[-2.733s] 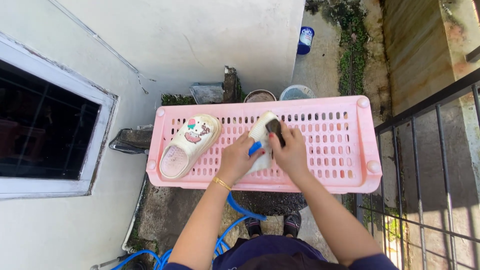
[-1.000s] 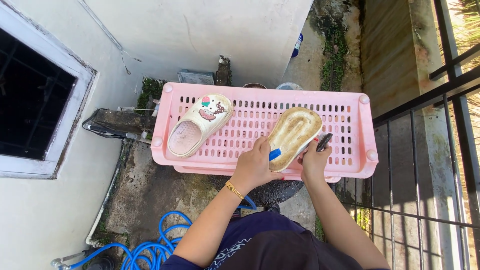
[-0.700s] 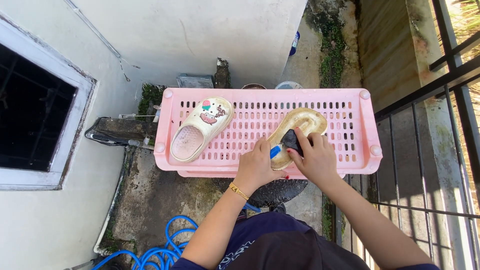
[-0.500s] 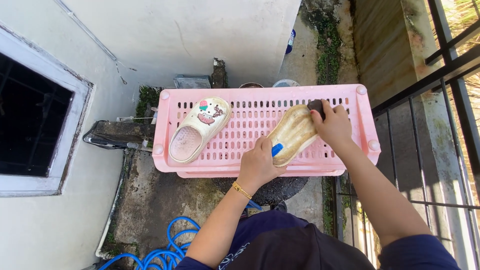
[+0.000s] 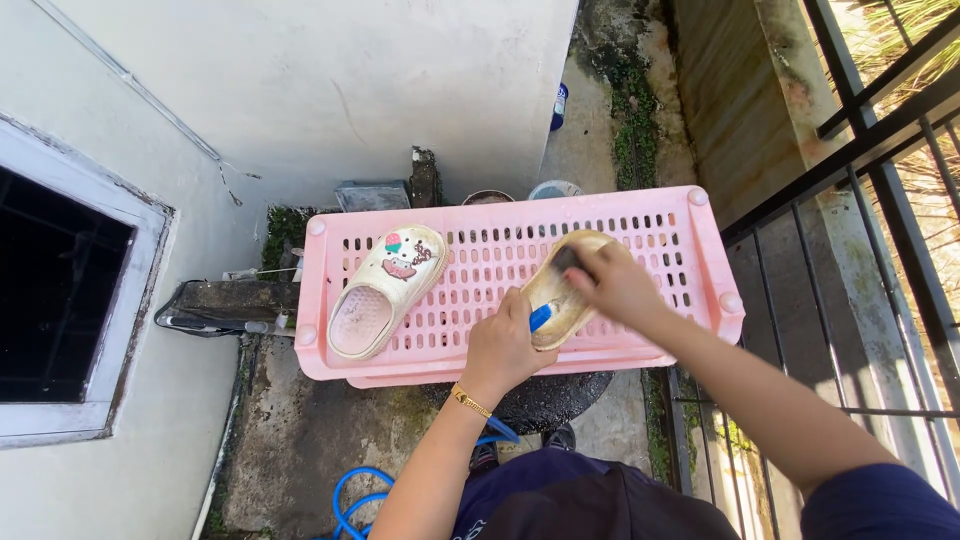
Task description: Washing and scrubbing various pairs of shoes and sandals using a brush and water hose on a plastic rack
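A pink slotted plastic rack (image 5: pixel 480 290) lies flat in front of me. On its left part rests a cream slipper (image 5: pixel 385 290), sole down, with small coloured charms on its strap. My left hand (image 5: pixel 500 345) grips the near end of a second cream slipper (image 5: pixel 555 305), turned sole up on the rack, with a small blue piece showing by my fingers. My right hand (image 5: pixel 615 285) is closed on a dark scrub brush (image 5: pixel 567 260) and presses it against the far part of that sole. A gold bracelet circles my left wrist.
A white wall with a dark window opening (image 5: pixel 50 300) is on the left. Black metal railing (image 5: pixel 860 250) runs along the right. A blue hose (image 5: pixel 350 495) coils on the wet concrete below, and small tubs (image 5: pixel 550 188) stand behind the rack.
The brush hand has swept along the upturned sole, out to the rack's far right corner and back onto the slipper. My left hand has kept its hold on the slipper's near end.
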